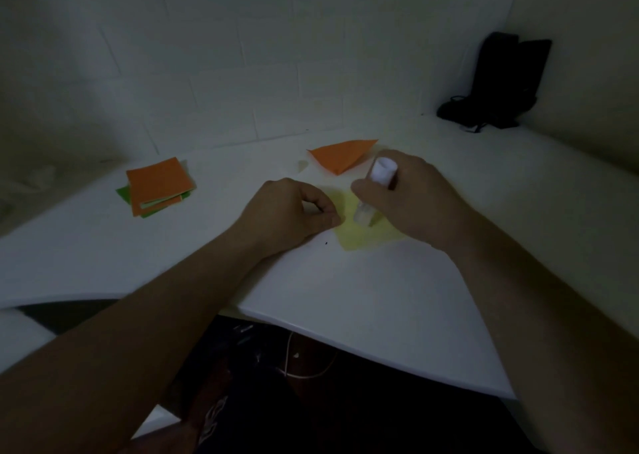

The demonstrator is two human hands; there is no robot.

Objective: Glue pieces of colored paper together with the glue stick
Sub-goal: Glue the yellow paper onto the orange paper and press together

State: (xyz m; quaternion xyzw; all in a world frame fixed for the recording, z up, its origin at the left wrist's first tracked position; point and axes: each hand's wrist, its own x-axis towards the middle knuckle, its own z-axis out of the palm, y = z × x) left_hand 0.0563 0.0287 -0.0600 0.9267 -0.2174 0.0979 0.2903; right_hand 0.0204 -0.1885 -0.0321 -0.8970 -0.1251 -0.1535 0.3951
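Observation:
A pale yellow paper (359, 235) lies flat on the white table (380, 298) between my hands. My right hand (411, 194) is shut on a white glue stick (375, 190), held tilted with its tip down on the yellow paper. My left hand (290, 211) rests on the table with its fingertips pressing the paper's left edge. An orange folded paper (340, 156) lies just beyond the hands.
A stack of orange and green papers (157, 187) sits at the left of the table. A black object with a cable (501, 83) stands in the far right corner against the white wall. The table's front edge runs close to my body.

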